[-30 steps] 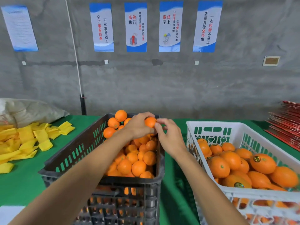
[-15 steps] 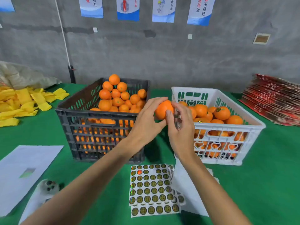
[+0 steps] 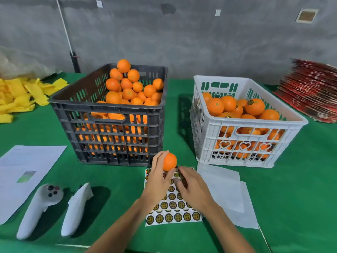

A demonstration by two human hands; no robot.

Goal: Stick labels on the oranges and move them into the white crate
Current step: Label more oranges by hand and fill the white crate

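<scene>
Nearest, on the green desk [image 3: 291, 198]: label sheet [image 3: 173, 210] of round gold-and-black stickers, partly under both hands. Two white handheld controllers [image 3: 54, 205] lie to its left, blank backing paper [image 3: 228, 189] to its right.

Left hand [image 3: 158, 179] holds one orange [image 3: 170, 161] just above the sheet's far edge, fingers curled round the fruit. No label visible on it. Right hand [image 3: 193, 189] is down on the sheet beside the orange, fingertips bent at the stickers; whether one is already pinched cannot be told.

Step in hand, as judged: peeling a label. Next move calls for lifting a sticker clean, pressing it on the orange's skin, then carrying the fruit right.

Farther back: black crate [image 3: 109, 128], heaped above its rim with oranges, labels not seen on them. White crate [image 3: 246, 136] to its right, roughly two-thirds full; several oranges there show stickers.

Beyond: yellow foam sleeves [image 3: 20, 94] at left, a red printed stack [image 3: 313, 92] at right.
</scene>
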